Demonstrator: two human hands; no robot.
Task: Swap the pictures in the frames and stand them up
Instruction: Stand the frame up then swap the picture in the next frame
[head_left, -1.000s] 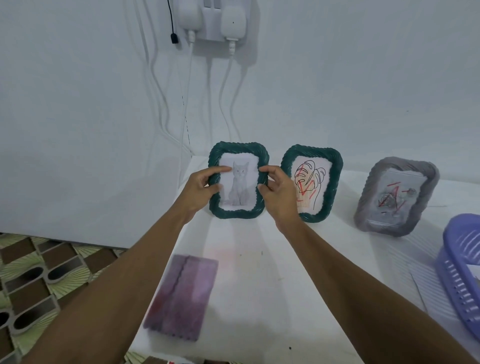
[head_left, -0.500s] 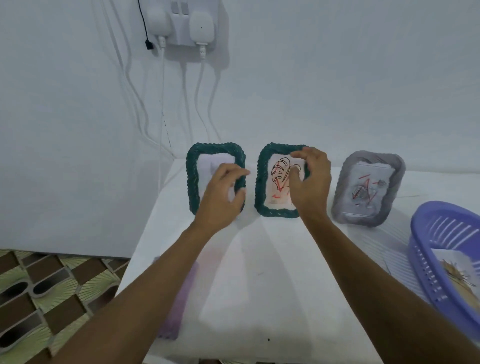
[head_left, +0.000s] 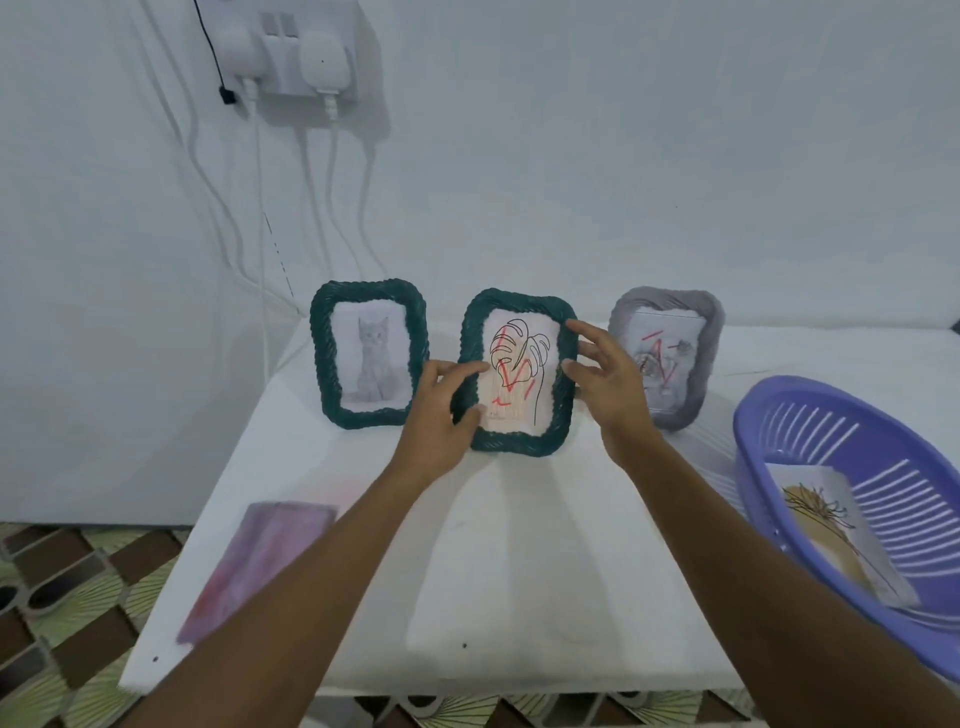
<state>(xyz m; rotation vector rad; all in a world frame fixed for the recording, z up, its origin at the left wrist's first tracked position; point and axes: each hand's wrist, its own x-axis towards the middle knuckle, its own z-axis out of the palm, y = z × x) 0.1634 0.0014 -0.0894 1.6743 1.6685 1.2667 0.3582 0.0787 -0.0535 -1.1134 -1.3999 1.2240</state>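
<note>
On the middle frame (head_left: 514, 444), left hand (head_left: 439, 415) grips, right hand (head_left: 610, 387) touches.

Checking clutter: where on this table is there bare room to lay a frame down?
The widest bare patch of table is the front middle, between the pink pad and the basket, though both forearms cross it. A smaller strip lies before the cat frame. The back row is crowded: it, the middle frame and the grey frame stand close together.

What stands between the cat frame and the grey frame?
In the head view, the leaf frame, with the left hand gripping its left edge and the right hand at its right edge.
</note>
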